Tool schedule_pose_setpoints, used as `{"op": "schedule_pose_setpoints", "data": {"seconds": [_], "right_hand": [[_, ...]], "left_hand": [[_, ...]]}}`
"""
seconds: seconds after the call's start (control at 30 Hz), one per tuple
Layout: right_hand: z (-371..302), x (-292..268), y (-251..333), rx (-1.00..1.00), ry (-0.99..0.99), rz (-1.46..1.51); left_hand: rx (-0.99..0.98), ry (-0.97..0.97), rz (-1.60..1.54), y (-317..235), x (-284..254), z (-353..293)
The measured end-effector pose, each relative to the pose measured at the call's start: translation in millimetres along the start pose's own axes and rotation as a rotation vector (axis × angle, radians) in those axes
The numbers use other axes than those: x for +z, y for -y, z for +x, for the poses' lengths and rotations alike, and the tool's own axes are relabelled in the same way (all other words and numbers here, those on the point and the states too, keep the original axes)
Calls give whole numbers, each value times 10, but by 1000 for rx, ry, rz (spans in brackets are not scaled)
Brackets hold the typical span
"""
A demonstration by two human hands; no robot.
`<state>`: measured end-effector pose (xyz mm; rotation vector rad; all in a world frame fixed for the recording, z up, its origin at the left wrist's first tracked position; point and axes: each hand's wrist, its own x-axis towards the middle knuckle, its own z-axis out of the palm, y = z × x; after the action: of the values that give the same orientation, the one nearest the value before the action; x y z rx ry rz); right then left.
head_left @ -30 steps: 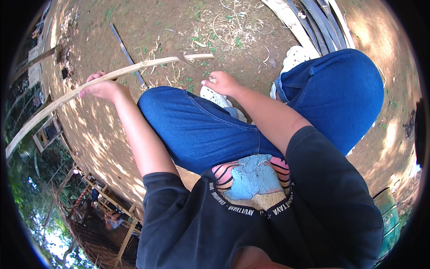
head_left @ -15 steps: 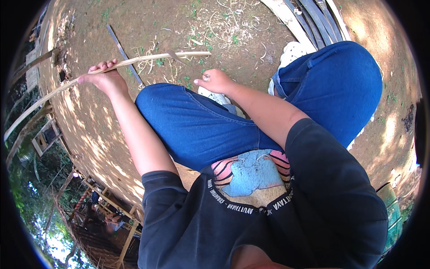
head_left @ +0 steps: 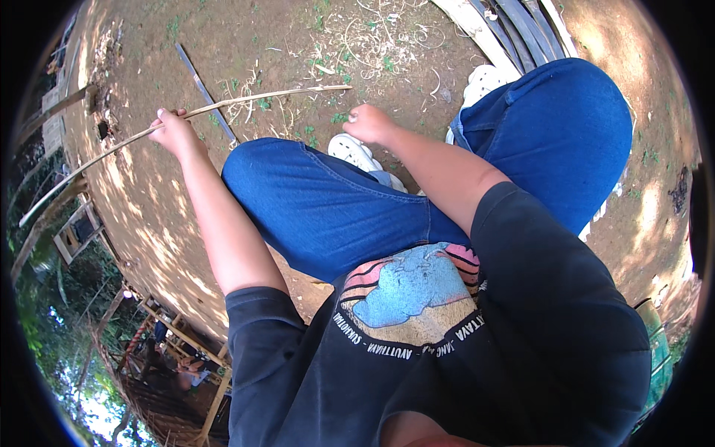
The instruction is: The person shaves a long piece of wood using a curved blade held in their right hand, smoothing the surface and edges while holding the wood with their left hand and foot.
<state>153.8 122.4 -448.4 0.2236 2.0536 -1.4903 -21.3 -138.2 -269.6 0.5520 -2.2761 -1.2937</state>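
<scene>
A long, thin, pale strip of what looks like bamboo (head_left: 275, 93) slants across the upper left, bowed slightly, its right end free in front of my knees. My left hand (head_left: 176, 132) is closed around it, left of its middle, with the arm stretched out. My right hand (head_left: 368, 124) is curled shut above a white clog (head_left: 354, 152), apart from the strip and a little below its right end. Whatever lies within those right fingers, if anything, is hidden. The strip turns its narrow edge toward me.
On the dirt lies a dark, straight, narrow bar (head_left: 201, 86) beyond the strip. Curly pale shavings (head_left: 372, 37) are scattered ahead. Several long dark and pale slats (head_left: 514, 33) lie at the upper right, by my bent knee (head_left: 566, 127). Wooden frames stand at the left.
The left fingers have gone from spread to wrapped around the strip, which has turned edge-on and shifted right at its far left end. A curl on the strip is gone. My right hand moved slightly right.
</scene>
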Motion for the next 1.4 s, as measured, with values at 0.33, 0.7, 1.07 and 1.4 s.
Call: {"op": "schedule_pose_setpoints", "data": {"seconds": [0.33,0.7,1.07,1.4], "right_hand": [[52,-15,-262,96,29,-146],[51,21,42,-22,102,-31],[83,51,-95,58,63,3],[139,-15,-110,71,84,-126]], "left_hand": [[-20,63,-192,-15,-31,-20],[-34,54,-139,-75,-18,-64],[-111,116,-191,-252,22,-206],[-103,134,-227,-149,-36,-159]]}}
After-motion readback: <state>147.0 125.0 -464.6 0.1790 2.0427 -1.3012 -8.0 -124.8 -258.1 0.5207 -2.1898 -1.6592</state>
